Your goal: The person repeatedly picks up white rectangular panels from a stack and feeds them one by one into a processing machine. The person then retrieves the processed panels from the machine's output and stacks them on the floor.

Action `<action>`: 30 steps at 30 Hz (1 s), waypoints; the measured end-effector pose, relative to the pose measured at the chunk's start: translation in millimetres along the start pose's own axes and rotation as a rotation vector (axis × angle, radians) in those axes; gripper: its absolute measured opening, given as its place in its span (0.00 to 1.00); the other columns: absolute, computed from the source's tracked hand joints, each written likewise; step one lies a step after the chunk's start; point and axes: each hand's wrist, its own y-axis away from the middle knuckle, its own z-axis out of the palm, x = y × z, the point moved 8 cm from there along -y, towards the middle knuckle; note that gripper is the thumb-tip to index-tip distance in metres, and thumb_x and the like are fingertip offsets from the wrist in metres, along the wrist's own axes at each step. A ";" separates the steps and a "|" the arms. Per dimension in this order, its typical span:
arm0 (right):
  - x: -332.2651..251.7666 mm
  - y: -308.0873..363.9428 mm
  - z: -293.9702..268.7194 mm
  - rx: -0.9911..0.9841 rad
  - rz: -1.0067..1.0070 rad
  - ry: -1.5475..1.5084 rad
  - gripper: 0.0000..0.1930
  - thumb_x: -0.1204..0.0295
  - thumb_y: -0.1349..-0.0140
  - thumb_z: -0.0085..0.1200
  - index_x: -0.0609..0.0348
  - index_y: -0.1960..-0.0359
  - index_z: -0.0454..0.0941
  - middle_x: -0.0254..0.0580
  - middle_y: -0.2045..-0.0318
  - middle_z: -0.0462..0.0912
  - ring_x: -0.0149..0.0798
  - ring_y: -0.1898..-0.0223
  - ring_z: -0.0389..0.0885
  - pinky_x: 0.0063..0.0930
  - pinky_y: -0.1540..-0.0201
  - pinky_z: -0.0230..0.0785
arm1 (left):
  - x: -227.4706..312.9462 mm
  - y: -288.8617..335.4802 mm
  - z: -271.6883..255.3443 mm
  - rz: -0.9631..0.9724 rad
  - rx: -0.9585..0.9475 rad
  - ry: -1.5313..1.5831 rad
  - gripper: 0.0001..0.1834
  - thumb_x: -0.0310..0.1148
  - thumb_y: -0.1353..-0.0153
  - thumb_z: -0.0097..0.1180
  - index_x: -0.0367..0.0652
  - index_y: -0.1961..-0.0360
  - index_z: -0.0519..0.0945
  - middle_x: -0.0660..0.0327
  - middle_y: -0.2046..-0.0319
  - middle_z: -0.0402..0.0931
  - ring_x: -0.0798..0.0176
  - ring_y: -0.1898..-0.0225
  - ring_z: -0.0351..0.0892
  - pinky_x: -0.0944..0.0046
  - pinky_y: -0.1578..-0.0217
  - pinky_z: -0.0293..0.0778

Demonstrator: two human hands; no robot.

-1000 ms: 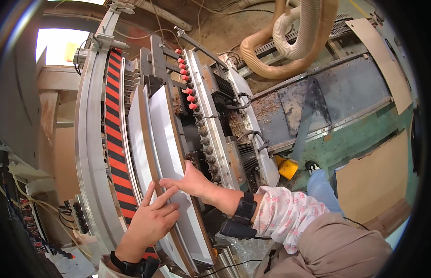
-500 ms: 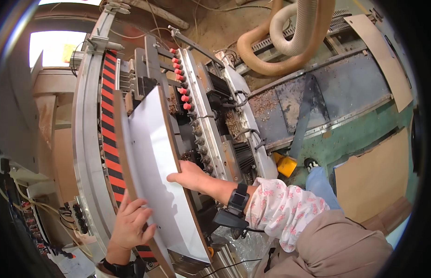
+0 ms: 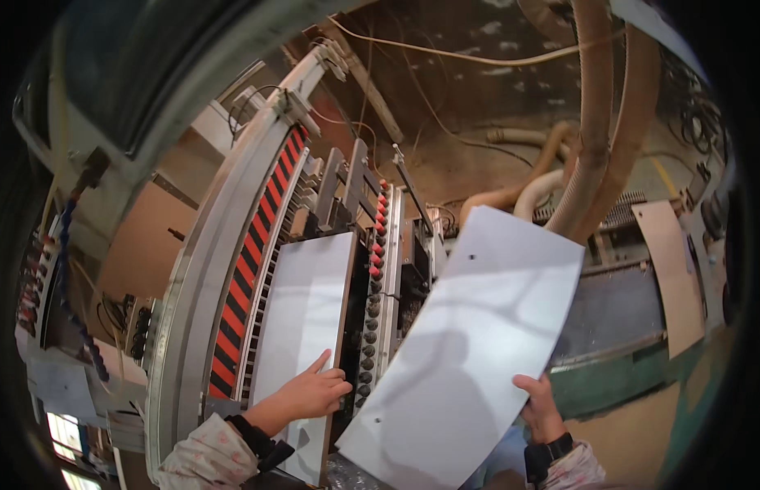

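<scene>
A white rectangular panel (image 3: 302,318) lies on the bed of a drilling machine, beside the red and black striped rail (image 3: 249,269). My left hand (image 3: 315,394) rests on this panel near its right edge, fingers spread. My right hand (image 3: 539,408) grips the lower right edge of a second white panel (image 3: 478,343). That panel is lifted off the machine and tilted, with small drilled holes near its corners. It hides part of the machine behind it.
A row of red-capped knobs (image 3: 380,220) runs along the machine between the two panels. Thick tan dust hoses (image 3: 600,122) hang at the upper right. A brown board (image 3: 672,273) leans at the right, above a green machine base (image 3: 608,392).
The upper panel has come off the stack and swung right in my right hand. My left hand has moved onto the panel left on the machine.
</scene>
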 end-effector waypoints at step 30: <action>98.6 212.1 281.9 -0.842 -0.180 0.075 0.24 0.61 0.36 0.43 0.63 0.43 0.59 0.46 0.50 0.70 0.40 0.48 0.70 0.35 0.46 0.64 | 399.3 440.9 219.9 -1.946 2.080 1.003 0.22 0.44 0.40 0.52 0.34 0.55 0.75 0.56 0.63 0.77 0.65 0.64 0.74 0.64 0.62 0.72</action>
